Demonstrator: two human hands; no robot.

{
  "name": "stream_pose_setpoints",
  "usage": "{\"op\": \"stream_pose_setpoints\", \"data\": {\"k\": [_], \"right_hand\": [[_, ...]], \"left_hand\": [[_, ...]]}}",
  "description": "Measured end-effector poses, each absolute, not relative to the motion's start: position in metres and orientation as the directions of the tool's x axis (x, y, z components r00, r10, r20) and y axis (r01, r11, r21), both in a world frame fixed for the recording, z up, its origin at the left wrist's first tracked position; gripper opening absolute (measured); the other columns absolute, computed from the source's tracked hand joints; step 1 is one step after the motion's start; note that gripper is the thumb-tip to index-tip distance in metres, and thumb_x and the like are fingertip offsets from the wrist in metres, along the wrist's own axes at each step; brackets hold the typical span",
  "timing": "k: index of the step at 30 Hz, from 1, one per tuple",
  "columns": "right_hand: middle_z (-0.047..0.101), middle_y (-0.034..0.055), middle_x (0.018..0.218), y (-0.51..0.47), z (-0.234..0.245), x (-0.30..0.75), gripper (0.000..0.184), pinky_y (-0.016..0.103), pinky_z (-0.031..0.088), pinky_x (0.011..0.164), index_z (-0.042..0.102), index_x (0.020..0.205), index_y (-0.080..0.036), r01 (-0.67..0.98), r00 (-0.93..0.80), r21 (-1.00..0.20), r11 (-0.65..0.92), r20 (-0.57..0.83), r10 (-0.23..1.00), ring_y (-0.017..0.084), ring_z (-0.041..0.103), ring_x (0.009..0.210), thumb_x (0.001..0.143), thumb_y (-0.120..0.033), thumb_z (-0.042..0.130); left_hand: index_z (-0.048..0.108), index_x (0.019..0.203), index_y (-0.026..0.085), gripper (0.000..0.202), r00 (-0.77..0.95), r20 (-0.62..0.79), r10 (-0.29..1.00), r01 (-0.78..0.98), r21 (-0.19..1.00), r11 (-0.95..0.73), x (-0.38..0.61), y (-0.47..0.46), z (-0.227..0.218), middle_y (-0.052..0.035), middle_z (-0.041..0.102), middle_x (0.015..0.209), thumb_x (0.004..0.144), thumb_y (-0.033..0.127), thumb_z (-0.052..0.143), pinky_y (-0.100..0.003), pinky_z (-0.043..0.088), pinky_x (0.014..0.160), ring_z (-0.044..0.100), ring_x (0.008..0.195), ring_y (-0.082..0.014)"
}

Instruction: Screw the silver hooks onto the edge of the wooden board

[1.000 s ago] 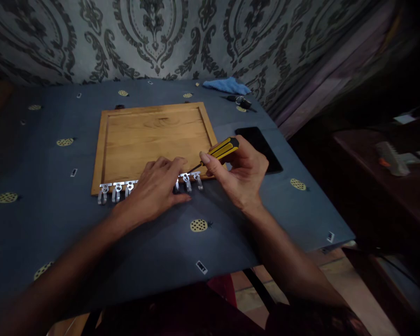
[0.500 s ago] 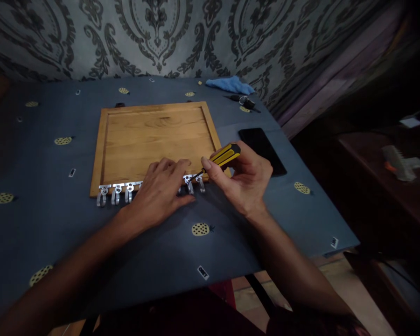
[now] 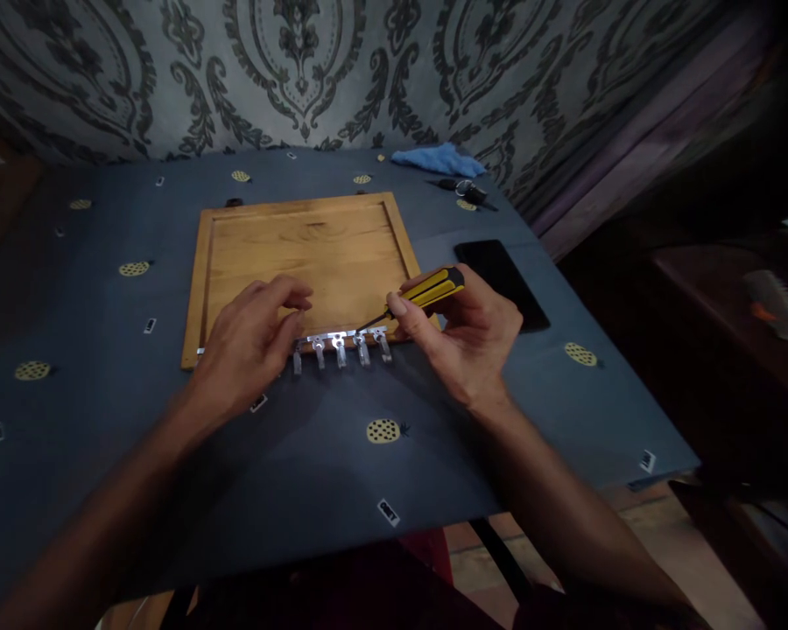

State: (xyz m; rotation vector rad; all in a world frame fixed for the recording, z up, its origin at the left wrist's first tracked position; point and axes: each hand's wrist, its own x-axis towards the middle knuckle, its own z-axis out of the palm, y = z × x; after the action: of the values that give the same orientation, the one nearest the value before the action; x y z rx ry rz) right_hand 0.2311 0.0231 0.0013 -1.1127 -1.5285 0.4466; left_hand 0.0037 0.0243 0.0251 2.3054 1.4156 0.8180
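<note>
A framed wooden board point(image 3: 289, 254) lies flat on the table, with a metal hook rail point(image 3: 339, 338) along its near edge. Several silver hooks hang from the rail over that edge. In my right hand point(image 3: 466, 337) is a yellow-and-black screwdriver point(image 3: 433, 289), its handle gripped between thumb and fingers. The thin shaft slants down to the left, the tip at the rail near its right end. My left hand point(image 3: 253, 337) hovers over the rail's left part and hides some hooks. Its fingers are bent, with a gap between thumb and forefinger.
Right of the board lies a black phone-like slab point(image 3: 503, 284). Keys point(image 3: 466, 190) and a blue cloth point(image 3: 439, 160) sit at the back right of the table point(image 3: 302, 490). A patterned curtain point(image 3: 269, 70) hangs behind. The table's right edge slopes toward a dark area.
My left hand has moved left along the rail and lifted off, uncovering the middle hooks. My right hand keeps the screwdriver at the rail. The view has shifted slightly.
</note>
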Motion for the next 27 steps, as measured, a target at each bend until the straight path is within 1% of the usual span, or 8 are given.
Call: {"op": "stream_pose_setpoints", "data": {"k": [3, 6, 10, 13, 16, 20, 25, 27], "right_hand": [[0.061, -0.0027, 0.070, 0.023, 0.000, 0.230, 0.018, 0.030, 0.053, 0.052, 0.066, 0.082, -0.023, 0.370, 0.078, -0.798, 0.475, 0.537, 0.840, 0.013, 0.058, 0.056, 0.080, -0.032, 0.082], [0.064, -0.0024, 0.074, 0.022, 0.000, 0.230, 0.016, 0.030, 0.054, 0.053, 0.068, 0.083, -0.023, 0.361, 0.058, -0.805, 0.471, 0.523, 0.850, 0.012, 0.060, 0.057, 0.081, -0.029, 0.082], [0.067, -0.0029, 0.076, 0.022, 0.000, 0.229, 0.012, 0.029, 0.055, 0.054, 0.069, 0.085, -0.022, 0.339, 0.039, -0.807, 0.484, 0.526, 0.849, 0.011, 0.062, 0.056, 0.082, -0.024, 0.080], [0.069, -0.0029, 0.080, 0.021, 0.001, 0.228, 0.010, 0.027, 0.054, 0.054, 0.069, 0.085, -0.021, 0.298, 0.019, -0.817, 0.493, 0.522, 0.853, 0.010, 0.064, 0.055, 0.082, -0.021, 0.079], [0.070, -0.0030, 0.084, 0.020, 0.002, 0.226, 0.008, 0.026, 0.054, 0.053, 0.069, 0.086, -0.021, 0.252, -0.004, -0.828, 0.500, 0.516, 0.857, 0.008, 0.065, 0.054, 0.083, -0.019, 0.077], [0.072, -0.0023, 0.089, 0.019, 0.001, 0.224, 0.008, 0.025, 0.055, 0.054, 0.069, 0.087, -0.021, 0.203, -0.010, -0.854, 0.479, 0.488, 0.873, 0.008, 0.066, 0.055, 0.084, -0.018, 0.076], [0.072, -0.0036, 0.089, 0.017, 0.001, 0.223, 0.008, 0.024, 0.055, 0.056, 0.070, 0.086, -0.022, 0.197, -0.017, -0.858, 0.474, 0.480, 0.877, 0.007, 0.065, 0.056, 0.084, -0.017, 0.076], [0.072, -0.0040, 0.089, 0.015, 0.002, 0.222, 0.008, 0.024, 0.055, 0.056, 0.070, 0.086, -0.022, 0.192, -0.017, -0.865, 0.464, 0.470, 0.883, 0.007, 0.065, 0.056, 0.084, -0.017, 0.076]], "left_hand": [[0.061, 0.108, 0.024, 0.016, 0.258, 0.362, 0.896, 0.698, 0.571, -0.432, -0.004, 0.022, 0.023, -0.0011, 0.074, 0.101, 0.095, 0.020, 0.052, -0.036, 0.054, 0.089, 0.070, 0.102, -0.0204], [0.061, 0.107, 0.026, 0.014, 0.183, 0.394, 0.901, 0.684, 0.607, -0.404, -0.010, 0.020, 0.020, 0.0003, 0.074, 0.099, 0.096, 0.021, 0.054, -0.035, 0.055, 0.090, 0.072, 0.100, -0.0196], [0.061, 0.108, 0.027, 0.015, 0.120, 0.428, 0.896, 0.689, 0.613, -0.385, -0.016, 0.018, 0.018, 0.0011, 0.074, 0.096, 0.096, 0.020, 0.056, -0.037, 0.055, 0.090, 0.073, 0.098, -0.0196], [0.060, 0.110, 0.027, 0.015, 0.107, 0.415, 0.904, 0.697, 0.617, -0.366, -0.019, 0.017, 0.016, 0.0011, 0.074, 0.096, 0.097, 0.021, 0.055, -0.036, 0.055, 0.089, 0.073, 0.097, -0.0191], [0.061, 0.110, 0.026, 0.014, 0.132, 0.417, 0.899, 0.708, 0.595, -0.379, -0.020, 0.017, 0.013, 0.0003, 0.075, 0.097, 0.097, 0.023, 0.055, -0.036, 0.054, 0.091, 0.073, 0.098, -0.0192], [0.062, 0.111, 0.023, 0.017, 0.213, 0.453, 0.866, 0.723, 0.522, -0.451, -0.018, 0.017, 0.009, -0.0013, 0.074, 0.099, 0.095, 0.028, 0.060, -0.036, 0.055, 0.090, 0.070, 0.100, -0.0214], [0.058, 0.122, 0.025, 0.043, 0.373, 0.363, 0.854, 0.738, 0.442, -0.510, -0.014, 0.016, 0.003, -0.0049, 0.072, 0.113, 0.087, 0.046, 0.073, -0.044, 0.052, 0.096, 0.064, 0.111, -0.0281], [0.056, 0.126, 0.025, 0.053, 0.423, 0.330, 0.844, 0.742, 0.408, -0.532, -0.011, 0.015, 0.000, -0.0066, 0.070, 0.117, 0.083, 0.048, 0.078, -0.047, 0.050, 0.099, 0.061, 0.115, -0.0303]]}}
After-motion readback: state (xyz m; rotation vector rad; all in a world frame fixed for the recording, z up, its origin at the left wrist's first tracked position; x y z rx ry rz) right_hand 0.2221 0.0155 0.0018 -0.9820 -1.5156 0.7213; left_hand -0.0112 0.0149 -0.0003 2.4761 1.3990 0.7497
